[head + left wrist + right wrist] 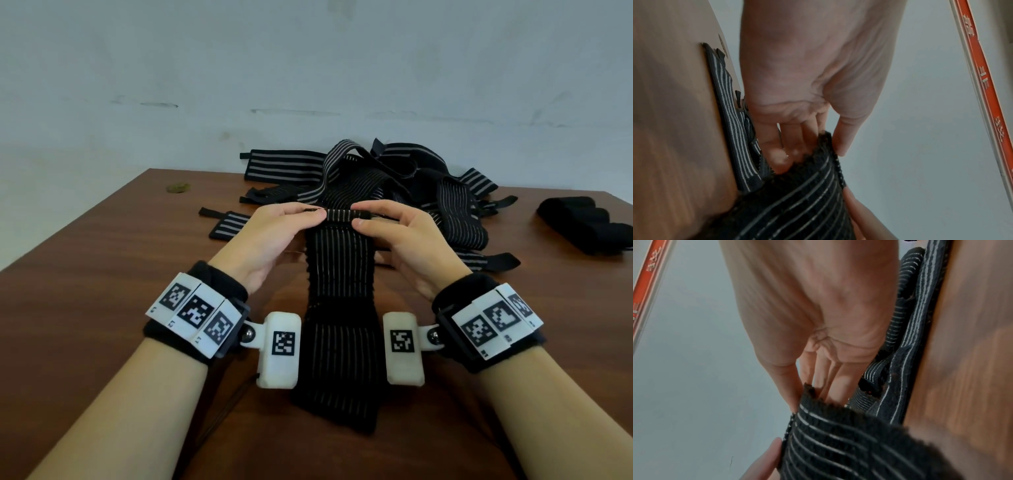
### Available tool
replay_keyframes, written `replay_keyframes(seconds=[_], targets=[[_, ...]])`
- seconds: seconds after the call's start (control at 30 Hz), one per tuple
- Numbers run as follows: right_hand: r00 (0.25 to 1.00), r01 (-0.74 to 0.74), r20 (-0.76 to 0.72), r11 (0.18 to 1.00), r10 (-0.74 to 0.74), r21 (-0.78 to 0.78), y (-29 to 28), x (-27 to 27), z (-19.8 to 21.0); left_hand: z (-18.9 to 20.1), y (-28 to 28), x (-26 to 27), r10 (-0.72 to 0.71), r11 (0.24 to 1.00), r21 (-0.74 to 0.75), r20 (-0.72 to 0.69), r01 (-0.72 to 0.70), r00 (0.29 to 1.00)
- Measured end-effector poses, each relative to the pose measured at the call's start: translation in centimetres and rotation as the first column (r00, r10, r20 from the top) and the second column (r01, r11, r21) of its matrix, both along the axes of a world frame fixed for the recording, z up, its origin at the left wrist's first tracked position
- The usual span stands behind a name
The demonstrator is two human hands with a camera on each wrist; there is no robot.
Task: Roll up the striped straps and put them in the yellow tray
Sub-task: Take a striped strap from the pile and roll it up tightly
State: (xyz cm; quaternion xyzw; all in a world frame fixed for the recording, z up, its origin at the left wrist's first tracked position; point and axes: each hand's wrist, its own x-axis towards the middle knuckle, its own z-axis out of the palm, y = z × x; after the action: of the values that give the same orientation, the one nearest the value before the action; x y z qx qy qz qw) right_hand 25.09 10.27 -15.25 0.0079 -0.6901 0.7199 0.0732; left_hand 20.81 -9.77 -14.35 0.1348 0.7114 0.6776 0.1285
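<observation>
A black strap with thin pale stripes (pixel 339 308) stretches from near the table's front edge up to my hands, its far end turned over into a small tight roll (pixel 342 216). My left hand (pixel 291 219) pinches the roll's left end between thumb and fingers, and my right hand (pixel 380 219) pinches its right end. The left wrist view shows the left hand (pixel 830 146) gripping the strap's fuzzy edge (pixel 797 186). In the right wrist view the right hand (pixel 807 394) holds the strap (pixel 838 434) likewise. No yellow tray is in view.
A heap of several loose striped straps (pixel 394 178) lies on the brown wooden table (pixel 102 257) behind my hands. Black rolled bundles (pixel 585 222) sit at the far right. A small greenish scrap (pixel 178 187) lies far left. A pale wall stands behind.
</observation>
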Motion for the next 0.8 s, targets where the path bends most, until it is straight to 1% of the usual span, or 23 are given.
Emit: replay_keyframes(seconds=[0.13, 0.23, 0.4, 0.53, 0.6, 0.73, 0.8], targets=[[1.000, 0.024, -0.019, 1.000, -0.025, -0.010, 0.02, 0.17, 0.15, 0.02, 0.03, -0.07, -0.045, 0.998, -0.052, 0.044, 0.047, 0.998], [0.999, 0.033, -0.023, 0.999, -0.033, 0.010, 0.00, 0.25, 0.16, -0.07, -0.01, -0.41, -0.025, 0.998, -0.053, 0.048, 0.028, 0.999], [0.998, 0.050, -0.028, 0.998, -0.049, 0.023, 0.06, 0.23, 0.09, -0.24, -0.03, -0.30, -0.022, 0.997, -0.078, 0.002, 0.022, 1.000], [0.998, 0.051, -0.032, 0.998, -0.050, 0.042, -0.05, 0.28, -0.08, -0.22, 0.16, 0.21, -0.012, 0.998, -0.067, -0.108, 0.005, 0.994], [0.999, 0.041, -0.023, 0.999, -0.040, 0.019, -0.06, 0.21, -0.13, -0.32, 0.21, 0.06, 0.008, 0.997, -0.069, -0.138, -0.017, 0.990], [1.000, 0.010, 0.011, 1.000, -0.009, -0.030, 0.01, -0.11, -0.18, -0.61, 0.14, -0.29, 0.023, 0.999, -0.038, -0.116, -0.028, 0.993], [0.999, -0.035, 0.034, 0.999, 0.035, 0.005, 0.02, -0.05, -0.25, -0.63, 0.15, -0.33, 0.018, 0.999, -0.027, -0.119, -0.021, 0.993]])
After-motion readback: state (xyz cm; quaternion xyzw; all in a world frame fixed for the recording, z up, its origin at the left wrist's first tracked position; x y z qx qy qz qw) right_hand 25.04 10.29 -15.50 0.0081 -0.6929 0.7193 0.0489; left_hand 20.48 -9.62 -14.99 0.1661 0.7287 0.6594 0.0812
